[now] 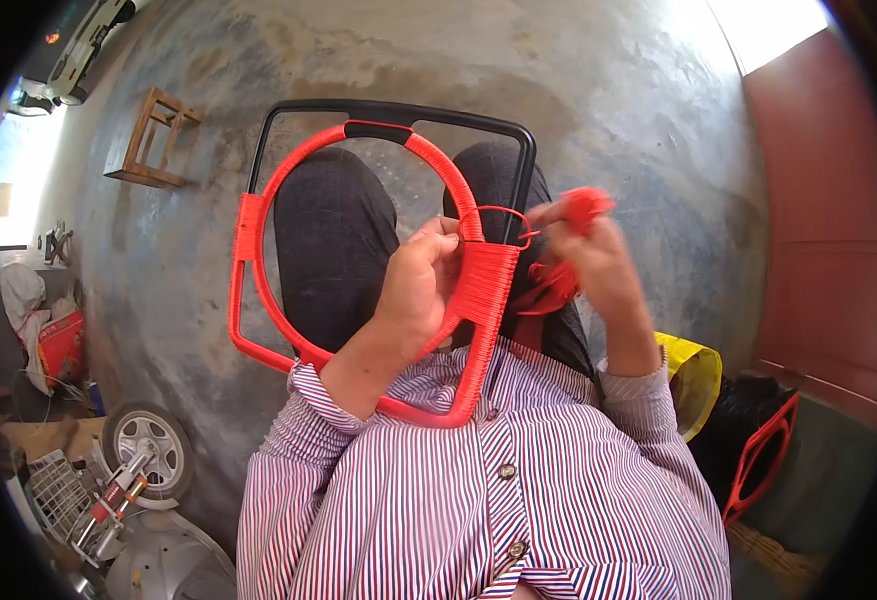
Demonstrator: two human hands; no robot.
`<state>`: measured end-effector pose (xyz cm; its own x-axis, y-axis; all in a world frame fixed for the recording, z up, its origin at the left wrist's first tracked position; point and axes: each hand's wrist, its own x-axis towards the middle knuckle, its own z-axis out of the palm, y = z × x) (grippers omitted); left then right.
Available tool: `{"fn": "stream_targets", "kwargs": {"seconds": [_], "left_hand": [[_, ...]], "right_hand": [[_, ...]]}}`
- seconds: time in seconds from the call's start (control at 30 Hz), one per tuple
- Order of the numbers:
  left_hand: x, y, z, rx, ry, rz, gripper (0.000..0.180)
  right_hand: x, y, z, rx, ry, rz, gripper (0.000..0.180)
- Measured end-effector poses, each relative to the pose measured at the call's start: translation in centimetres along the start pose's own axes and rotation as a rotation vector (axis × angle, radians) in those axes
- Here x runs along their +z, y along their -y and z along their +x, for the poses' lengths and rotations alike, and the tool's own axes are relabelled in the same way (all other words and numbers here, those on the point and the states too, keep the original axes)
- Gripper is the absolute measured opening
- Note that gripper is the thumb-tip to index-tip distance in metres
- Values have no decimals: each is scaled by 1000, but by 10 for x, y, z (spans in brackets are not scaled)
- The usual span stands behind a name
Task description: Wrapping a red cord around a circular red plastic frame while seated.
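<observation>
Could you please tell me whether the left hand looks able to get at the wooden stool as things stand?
Probably not: the wooden stool is out on the floor, past the left knee, and the left hand is gripping the red-wrapped frame.

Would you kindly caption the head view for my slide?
Left hand on a partly red-wrapped frame, right hand holding red cord.
</observation>
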<state>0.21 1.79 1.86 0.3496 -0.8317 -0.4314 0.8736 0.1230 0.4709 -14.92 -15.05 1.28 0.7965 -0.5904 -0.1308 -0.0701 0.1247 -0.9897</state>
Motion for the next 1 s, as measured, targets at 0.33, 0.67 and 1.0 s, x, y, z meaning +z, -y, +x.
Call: {"fn": "stream_targets", "kwargs": {"seconds": [0.33, 0.67, 1.0], "left_hand": [[5, 3, 4, -4, -72, -58, 12], [4, 3, 3, 17, -56, 42, 11], [3, 4, 1, -24, 44, 232, 24]], "right_hand": [[-20, 11, -14, 122, 64, 415, 13], [-17, 15, -25, 29, 38, 480, 15], [-22, 12, -31, 27, 33, 519, 14]]}}
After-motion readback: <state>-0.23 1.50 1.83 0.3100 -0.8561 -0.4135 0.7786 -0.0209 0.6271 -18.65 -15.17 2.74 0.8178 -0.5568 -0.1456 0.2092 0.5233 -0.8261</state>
